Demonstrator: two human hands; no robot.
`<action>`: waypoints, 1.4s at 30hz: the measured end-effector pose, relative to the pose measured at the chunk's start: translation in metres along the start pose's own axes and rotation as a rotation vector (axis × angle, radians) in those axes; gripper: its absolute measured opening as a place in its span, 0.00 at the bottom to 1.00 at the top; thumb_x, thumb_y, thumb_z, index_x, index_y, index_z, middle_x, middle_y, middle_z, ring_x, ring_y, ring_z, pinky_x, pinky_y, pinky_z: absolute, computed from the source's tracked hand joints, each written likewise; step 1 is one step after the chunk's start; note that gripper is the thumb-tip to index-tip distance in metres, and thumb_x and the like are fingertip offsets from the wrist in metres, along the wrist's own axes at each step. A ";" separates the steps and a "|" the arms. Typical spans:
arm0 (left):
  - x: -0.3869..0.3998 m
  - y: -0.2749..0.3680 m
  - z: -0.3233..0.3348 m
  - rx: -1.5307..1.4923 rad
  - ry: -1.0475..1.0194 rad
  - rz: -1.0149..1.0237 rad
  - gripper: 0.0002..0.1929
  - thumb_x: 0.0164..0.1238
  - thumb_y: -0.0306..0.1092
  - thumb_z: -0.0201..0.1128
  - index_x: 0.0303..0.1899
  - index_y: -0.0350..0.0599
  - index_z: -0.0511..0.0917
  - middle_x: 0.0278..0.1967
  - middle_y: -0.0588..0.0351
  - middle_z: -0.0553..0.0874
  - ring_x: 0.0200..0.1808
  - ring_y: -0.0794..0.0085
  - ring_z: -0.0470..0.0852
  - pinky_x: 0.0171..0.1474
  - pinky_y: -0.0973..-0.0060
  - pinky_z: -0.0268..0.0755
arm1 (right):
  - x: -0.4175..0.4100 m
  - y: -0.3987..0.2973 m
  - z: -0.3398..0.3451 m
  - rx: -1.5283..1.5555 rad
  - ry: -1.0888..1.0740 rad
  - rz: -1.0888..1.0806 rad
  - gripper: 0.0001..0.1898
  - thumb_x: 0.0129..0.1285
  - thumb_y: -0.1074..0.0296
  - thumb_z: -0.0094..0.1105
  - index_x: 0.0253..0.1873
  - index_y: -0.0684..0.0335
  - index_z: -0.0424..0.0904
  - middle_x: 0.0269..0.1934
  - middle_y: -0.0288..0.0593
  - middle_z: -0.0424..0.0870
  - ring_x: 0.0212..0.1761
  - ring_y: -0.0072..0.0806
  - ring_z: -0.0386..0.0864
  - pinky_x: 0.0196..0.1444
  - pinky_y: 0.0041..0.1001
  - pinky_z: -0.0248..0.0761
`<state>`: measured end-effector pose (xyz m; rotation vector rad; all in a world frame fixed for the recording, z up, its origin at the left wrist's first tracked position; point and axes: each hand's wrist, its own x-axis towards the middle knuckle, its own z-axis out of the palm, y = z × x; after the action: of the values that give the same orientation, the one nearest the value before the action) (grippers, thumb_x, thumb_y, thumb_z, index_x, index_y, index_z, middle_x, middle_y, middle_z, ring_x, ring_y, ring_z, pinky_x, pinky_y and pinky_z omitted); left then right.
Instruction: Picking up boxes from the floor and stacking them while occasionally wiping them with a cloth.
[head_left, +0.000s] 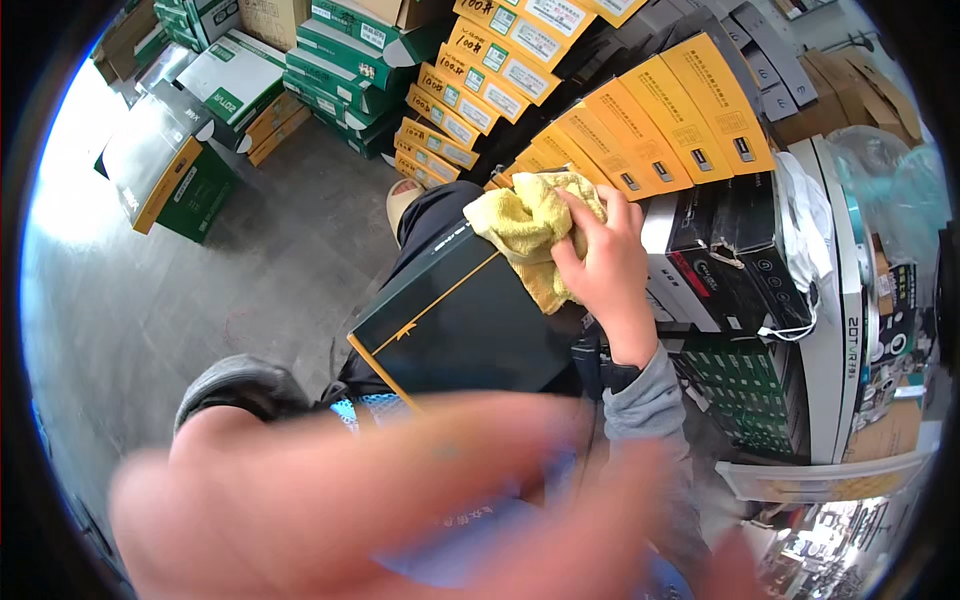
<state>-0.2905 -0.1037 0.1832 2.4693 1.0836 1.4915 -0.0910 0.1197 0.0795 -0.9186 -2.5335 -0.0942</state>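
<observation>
My right hand (607, 262) grips a crumpled yellow cloth (532, 217), pressed against the far right corner of a dark flat box (457, 330). That box rests across my lap and has a thin gold line with a small bow printed on its top. Its near edge is hidden. Close to the camera, my left hand (360, 480) is raised and badly blurred, covering much of the lower view. Its fingers look spread, and nothing shows between them. A grey sleeve cuff (240, 382) is visible at the left wrist.
Stacked yellow boxes (637, 127) stand ahead, beside green boxes (345, 67). A green and yellow box (172, 180) sits on the grey floor (277, 255) at left. Black boxes (727, 255), a white cloth item (802, 217) and a clear plastic bin (825, 480) are at right.
</observation>
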 end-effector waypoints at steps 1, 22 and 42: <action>-0.007 -0.002 -0.002 -0.007 0.039 -0.023 0.22 0.47 0.37 0.62 0.47 0.42 0.74 0.47 0.41 0.76 0.49 0.55 0.77 0.50 0.59 0.70 | -0.002 -0.002 -0.001 0.008 -0.008 -0.029 0.22 0.47 0.59 0.68 0.49 0.56 0.81 0.47 0.49 0.71 0.50 0.48 0.69 0.44 0.41 0.73; -0.164 -0.075 0.136 -0.864 0.281 -1.234 0.58 0.43 0.38 0.80 0.69 0.40 0.42 0.66 0.50 0.61 0.68 0.62 0.61 0.69 0.66 0.55 | 0.011 -0.102 0.025 0.275 -0.207 -0.393 0.11 0.43 0.68 0.62 0.36 0.53 0.80 0.40 0.40 0.73 0.44 0.37 0.72 0.35 0.30 0.74; -0.160 -0.069 0.141 -0.707 0.298 -1.194 0.59 0.42 0.42 0.78 0.67 0.41 0.37 0.61 0.46 0.64 0.64 0.61 0.65 0.68 0.65 0.57 | 0.001 0.030 -0.094 0.289 0.039 0.165 0.24 0.48 0.82 0.56 0.54 0.66 0.72 0.43 0.50 0.79 0.41 0.47 0.77 0.46 0.38 0.71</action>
<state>-0.2607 -0.1051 -0.0385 0.8196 1.3369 1.3888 -0.0374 0.1243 0.1620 -0.9904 -2.3437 0.2937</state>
